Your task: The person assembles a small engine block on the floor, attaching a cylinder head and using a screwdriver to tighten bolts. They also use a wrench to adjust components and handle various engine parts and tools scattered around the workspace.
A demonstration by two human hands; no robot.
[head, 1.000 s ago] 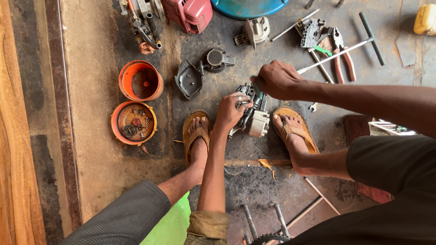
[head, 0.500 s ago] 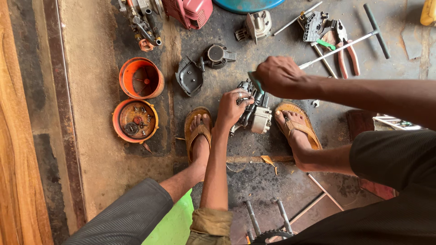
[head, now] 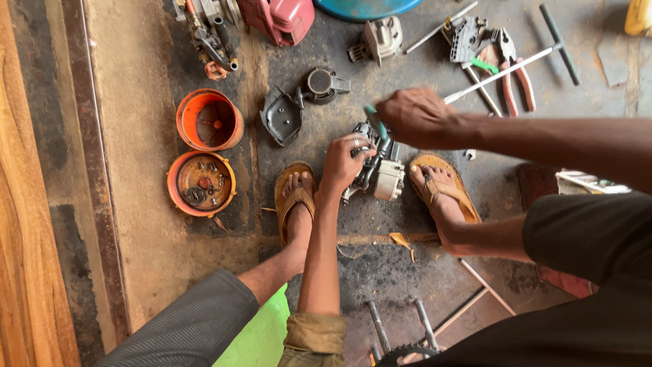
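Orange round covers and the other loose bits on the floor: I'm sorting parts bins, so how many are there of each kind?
Orange round covers: 2
Dark engine covers: 2
Red-handled pliers: 1
T-handle wrenches: 1
Small engine under both hands: 1
Total: 7

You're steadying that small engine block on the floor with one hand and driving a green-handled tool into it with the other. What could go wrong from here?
The green-handled tool in the right hand works close to the left hand steadying the engine block; a slip could jab those fingers. The block sits loose on the floor between sandalled feet, so it may twist or roll onto toes. Small parts in the orange dish lie open and could scatter if knocked.
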